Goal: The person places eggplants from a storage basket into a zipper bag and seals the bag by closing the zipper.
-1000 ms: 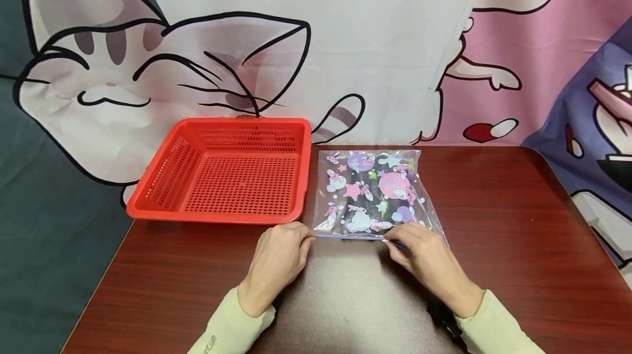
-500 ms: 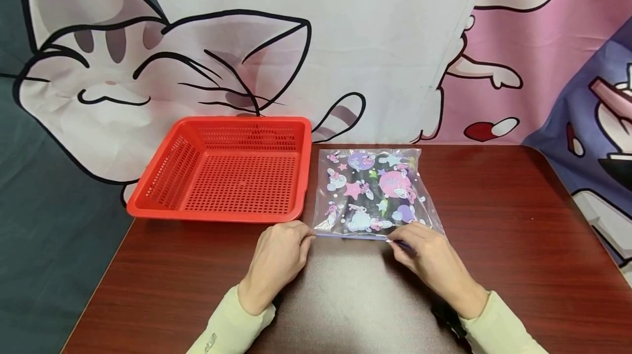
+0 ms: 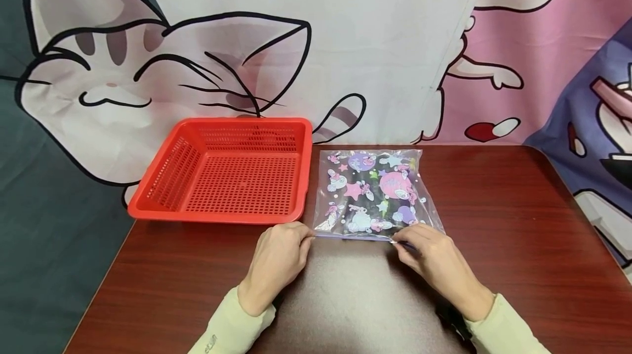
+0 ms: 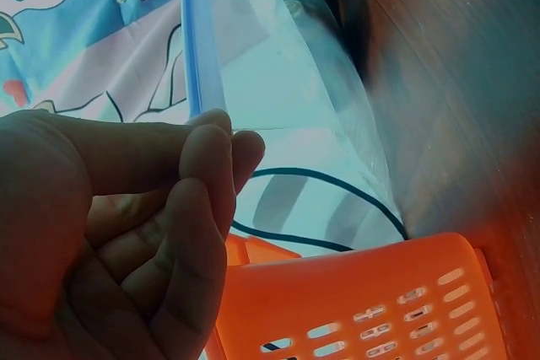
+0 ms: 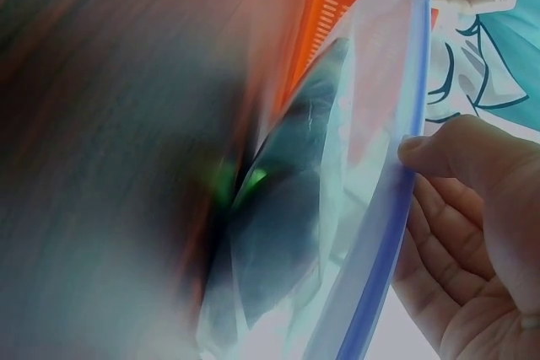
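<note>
A clear zip-lock bag (image 3: pixel 353 189) printed with pink, purple and white figures lies on the table. Something dark (image 5: pixel 283 225) shows inside it in the right wrist view; its kind is unclear. The bag's blue-purple zip strip (image 3: pixel 353 237) runs along the side nearest the person. At the strip's left end, my left hand (image 3: pixel 278 252) pinches the bag's corner between thumb and fingers. My right hand (image 3: pixel 436 260) pinches the strip farther right, its thumb (image 5: pixel 439 151) lying on the seal. Beyond that hand the strip continues to the bag's right corner.
A red perforated plastic basket (image 3: pixel 242 184) stands left of the bag, close to its edge and just beyond the left hand. Behind the brown wooden table (image 3: pixel 518 222) hangs a printed cloth (image 3: pixel 385 41) with cartoon figures.
My right hand has slid a short way right along the zip strip, still pinching it. The left hand, the bag and the basket have stayed in place.
</note>
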Available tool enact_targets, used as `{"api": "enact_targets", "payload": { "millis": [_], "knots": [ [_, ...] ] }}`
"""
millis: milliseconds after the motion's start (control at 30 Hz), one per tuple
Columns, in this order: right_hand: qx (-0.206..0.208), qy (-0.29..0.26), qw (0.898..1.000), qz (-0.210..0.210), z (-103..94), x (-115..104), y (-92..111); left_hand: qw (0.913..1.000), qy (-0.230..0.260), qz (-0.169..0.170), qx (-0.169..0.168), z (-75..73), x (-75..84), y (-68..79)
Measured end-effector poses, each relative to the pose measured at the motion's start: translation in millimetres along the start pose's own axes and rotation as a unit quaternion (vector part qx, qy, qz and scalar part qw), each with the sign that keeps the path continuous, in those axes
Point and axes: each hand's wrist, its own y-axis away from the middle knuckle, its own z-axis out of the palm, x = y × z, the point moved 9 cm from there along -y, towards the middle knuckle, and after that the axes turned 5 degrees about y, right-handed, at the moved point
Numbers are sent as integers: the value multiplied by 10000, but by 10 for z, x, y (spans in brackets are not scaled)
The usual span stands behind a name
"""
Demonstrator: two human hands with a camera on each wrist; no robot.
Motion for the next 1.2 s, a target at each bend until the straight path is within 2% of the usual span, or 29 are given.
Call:
{"api": "enact_targets", "payload": {
  "millis": [1200],
  "knots": [
    [238, 92, 9996, -113, -97, 72, 45, 10000, 25, -16, 48, -20, -14, -3]
  ]
}}
